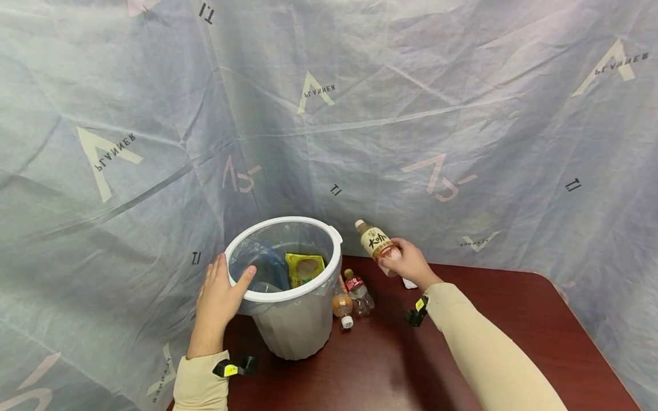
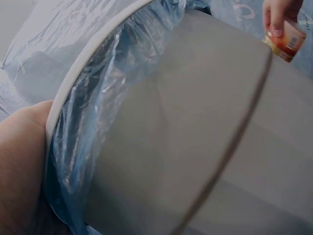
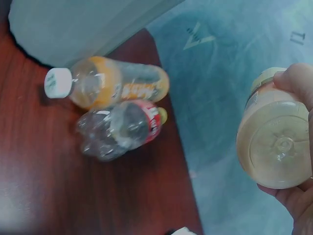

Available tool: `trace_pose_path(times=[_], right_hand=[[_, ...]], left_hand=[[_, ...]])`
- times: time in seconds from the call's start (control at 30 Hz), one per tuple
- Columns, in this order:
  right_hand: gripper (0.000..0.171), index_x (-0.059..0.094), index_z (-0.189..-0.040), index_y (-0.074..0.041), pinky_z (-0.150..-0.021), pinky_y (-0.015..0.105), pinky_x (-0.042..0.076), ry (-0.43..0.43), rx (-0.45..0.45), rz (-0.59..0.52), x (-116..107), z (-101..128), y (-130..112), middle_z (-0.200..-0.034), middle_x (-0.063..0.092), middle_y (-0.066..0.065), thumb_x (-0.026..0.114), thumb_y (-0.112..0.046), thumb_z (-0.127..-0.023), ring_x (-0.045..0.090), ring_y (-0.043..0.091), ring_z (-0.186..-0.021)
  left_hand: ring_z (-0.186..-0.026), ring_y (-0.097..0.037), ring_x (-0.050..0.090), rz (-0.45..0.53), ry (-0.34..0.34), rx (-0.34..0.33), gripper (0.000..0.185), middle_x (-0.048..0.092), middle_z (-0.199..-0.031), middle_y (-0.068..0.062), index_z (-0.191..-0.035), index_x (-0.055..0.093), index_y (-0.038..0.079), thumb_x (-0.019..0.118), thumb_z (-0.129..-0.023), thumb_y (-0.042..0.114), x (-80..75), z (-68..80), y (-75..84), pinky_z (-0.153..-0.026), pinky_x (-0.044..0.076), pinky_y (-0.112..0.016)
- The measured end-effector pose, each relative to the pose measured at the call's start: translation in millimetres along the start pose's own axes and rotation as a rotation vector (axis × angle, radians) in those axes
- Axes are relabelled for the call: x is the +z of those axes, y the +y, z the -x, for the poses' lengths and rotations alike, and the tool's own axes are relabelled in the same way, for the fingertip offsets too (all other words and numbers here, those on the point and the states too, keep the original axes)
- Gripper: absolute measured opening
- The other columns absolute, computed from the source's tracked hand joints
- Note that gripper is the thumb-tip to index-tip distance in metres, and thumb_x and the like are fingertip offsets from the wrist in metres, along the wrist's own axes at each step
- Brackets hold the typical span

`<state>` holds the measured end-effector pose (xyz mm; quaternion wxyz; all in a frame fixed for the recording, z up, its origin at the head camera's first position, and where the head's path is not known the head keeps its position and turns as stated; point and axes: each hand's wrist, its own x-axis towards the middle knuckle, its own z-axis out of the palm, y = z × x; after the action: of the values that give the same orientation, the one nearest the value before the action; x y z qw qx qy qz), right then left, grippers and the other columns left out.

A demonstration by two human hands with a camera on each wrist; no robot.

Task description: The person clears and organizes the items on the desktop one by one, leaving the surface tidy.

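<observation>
Plastic throughout, so little here has much weight: the grey bin (image 1: 293, 319) with its white rim (image 1: 284, 295) and blue liner (image 2: 73, 166) stands near the table's (image 1: 514, 342) back left corner, and the left hand (image 1: 218, 297) steadies it with the thumb hooked over the rim and the fingers laid along the outside wall. The right hand (image 1: 408, 264) grasps a tea bottle (image 1: 377, 242) by its lower half, held in the air and tilted, cap toward the bin's mouth, above the table's back edge. If released from there it could strike the rim and bounce off toward the hanging sheet (image 1: 462, 114). The bin already holds a yellow packet (image 1: 304, 268), and the liner looks loosely tucked, so a hard landing might drag it inward. An orange-drink bottle (image 1: 341, 303) and a red-labelled bottle (image 1: 358, 291) lie side by side, just beside the bin's base; a nudge of the bin could set them rolling.
</observation>
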<state>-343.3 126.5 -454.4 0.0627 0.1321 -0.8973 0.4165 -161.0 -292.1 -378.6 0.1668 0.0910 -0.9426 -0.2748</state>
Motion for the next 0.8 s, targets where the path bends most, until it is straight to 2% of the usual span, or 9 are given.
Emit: trace_pose_path(times=[0.23, 0.6, 0.8], right_hand=[[0.076, 0.051, -0.143, -0.008, -0.073, 0.040, 0.055, -0.009, -0.051, -0.001, -10.5, -10.8, -26.7, -0.120, 0.064, 0.014, 0.079, -0.044, -0.082, 0.064, 0.028, -0.094], [0.071, 0.058, -0.137, -0.012, -0.075, 0.039, 0.053, 0.015, -0.151, 0.025, -22.6, -26.3, -72.3, -0.111, 0.067, 0.010, 0.082, -0.042, -0.078, 0.064, 0.025, -0.089], [0.075, 0.056, -0.140, -0.014, -0.074, 0.039, 0.054, -0.014, -0.180, -0.001, -26.6, -29.0, -93.2, -0.113, 0.066, 0.007, 0.082, -0.046, -0.078, 0.064, 0.024, -0.089]], left_hand=[[-0.152, -0.047, 0.010, 0.000, -0.006, -0.002, 0.103, 0.013, -0.166, -0.026, -0.160, 0.010, -0.004, 0.044, -0.097, 0.070, -0.5, -0.2, 0.1, -0.115, 0.015, -0.071], [-0.152, -0.047, 0.011, 0.000, 0.010, 0.011, 0.102, 0.016, -0.165, -0.027, -0.160, 0.011, -0.005, 0.045, -0.097, 0.068, 0.2, -1.4, -0.6, -0.115, 0.017, -0.069], [-0.151, -0.048, 0.012, -0.001, 0.017, 0.013, 0.102, 0.016, -0.164, -0.028, -0.159, 0.013, -0.006, 0.046, -0.097, 0.068, 1.3, -1.9, -1.5, -0.115, 0.017, -0.070]])
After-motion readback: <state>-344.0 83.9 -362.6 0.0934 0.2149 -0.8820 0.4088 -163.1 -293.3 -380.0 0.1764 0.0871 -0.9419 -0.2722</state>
